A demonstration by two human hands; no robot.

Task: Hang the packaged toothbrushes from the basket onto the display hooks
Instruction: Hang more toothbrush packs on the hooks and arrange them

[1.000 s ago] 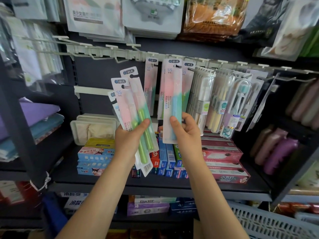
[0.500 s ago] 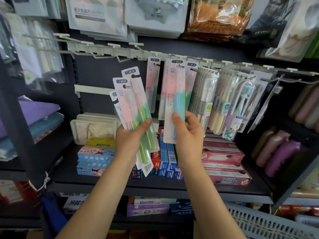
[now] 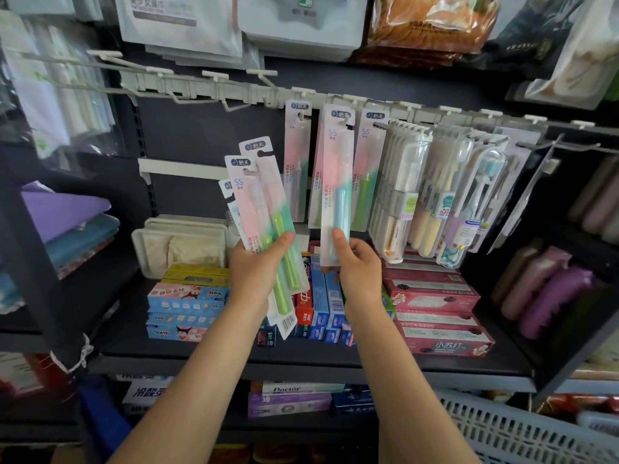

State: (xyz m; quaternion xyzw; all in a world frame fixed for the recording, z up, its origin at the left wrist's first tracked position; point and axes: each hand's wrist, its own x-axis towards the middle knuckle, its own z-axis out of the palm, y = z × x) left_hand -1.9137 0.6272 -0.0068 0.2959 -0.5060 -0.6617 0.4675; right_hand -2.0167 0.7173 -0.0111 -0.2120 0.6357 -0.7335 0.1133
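The person stands close to a dark shelf unit with both arms raised. The left hand (image 3: 254, 262) grips a fanned bunch of packaged toothbrushes (image 3: 264, 226), thumb across the front of the cards, the fingers curled out of sight behind them; the cards tilt a little to the left and their green handles reach down past the wrist. The right hand (image 3: 355, 266) pinches the bottom of a single toothbrush pack (image 3: 336, 182), pink fading to teal with a blue handle, thumb on its face and the other fingers behind it. That pack stands upright, its top hole up at a display hook (image 3: 348, 120) on the white hook rail (image 3: 207, 92); whether it already sits on the hook I cannot tell. Just beside it, on either side, hang packs of the same kind (image 3: 296, 162), and further right rows of clear-cased toothbrushes (image 3: 405, 189). On the shelf (image 3: 301, 354) below lie toothpaste boxes (image 3: 432, 313). A white basket (image 3: 522, 426) shows at the lower right corner, well apart from both hands
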